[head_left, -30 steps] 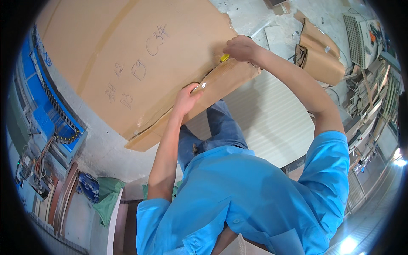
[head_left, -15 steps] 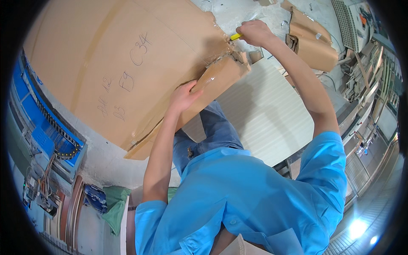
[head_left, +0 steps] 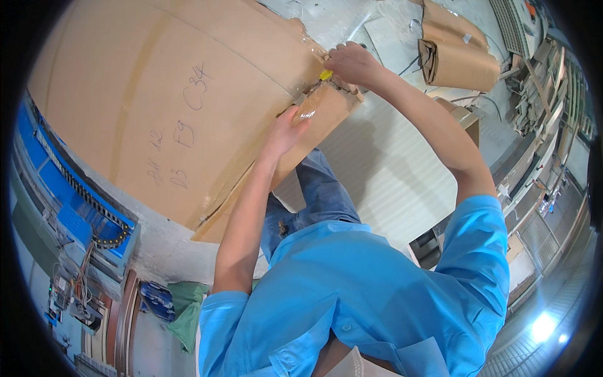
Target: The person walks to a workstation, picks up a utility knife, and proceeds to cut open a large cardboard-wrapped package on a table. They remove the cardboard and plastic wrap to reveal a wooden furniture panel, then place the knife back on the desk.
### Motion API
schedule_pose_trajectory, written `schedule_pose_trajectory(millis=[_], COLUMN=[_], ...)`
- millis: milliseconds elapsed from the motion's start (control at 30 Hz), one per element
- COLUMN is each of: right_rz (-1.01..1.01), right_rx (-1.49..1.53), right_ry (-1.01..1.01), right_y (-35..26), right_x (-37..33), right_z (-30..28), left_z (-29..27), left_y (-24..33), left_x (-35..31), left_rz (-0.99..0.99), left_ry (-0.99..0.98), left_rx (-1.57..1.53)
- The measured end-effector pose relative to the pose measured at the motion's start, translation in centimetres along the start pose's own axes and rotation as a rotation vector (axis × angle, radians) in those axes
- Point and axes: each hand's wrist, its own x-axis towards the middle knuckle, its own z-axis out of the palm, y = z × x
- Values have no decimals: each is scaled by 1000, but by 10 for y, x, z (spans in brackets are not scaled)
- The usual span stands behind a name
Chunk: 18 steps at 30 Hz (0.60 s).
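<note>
The large brown cardboard sheet (head_left: 135, 94) lies in front of the person, filling the upper left of the view, with a narrow flap (head_left: 317, 135) along its near edge and a dark split between the two. The left hand (head_left: 287, 133) has the flap's edge between thumb and fingers, and it sits farther along the split, closer to the torn corner, than half a second ago. A glossy patch of clear tape (head_left: 306, 112) just beside its fingertips now shows broader than before. The right hand (head_left: 353, 65) is closed round a yellow tool (head_left: 326, 75), most of which is hidden by the fist; whether its tip touches the cardboard cannot be told. Half a second ago this hand was held out past the ragged end, with the tool pointing back at it; now hand and tool are in over the corner, where flap and sheet meet, and the two hands are nearer together. Below the flap lies the pale ribbed panel (head_left: 392, 163), unchanged, and the folded cardboard bundle (head_left: 463, 60) remains on the floor beyond the right forearm.
</note>
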Motion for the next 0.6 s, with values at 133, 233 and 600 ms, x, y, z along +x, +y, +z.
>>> schedule_pose_trajectory(millis=[133,233,600], right_rz=[51,142,536], right_rx=[-53,-61,977], right_ry=[-51,-228,166], right_y=[5,21,-42], right_x=[12,-7,-70], right_z=[8,7,53], left_z=[12,44,141], left_y=[20,36,-48], left_x=[-14,-32,-93], left_rz=[55,160,473], left_ry=[-45,-198,-232], left_rx=[45,240,522])
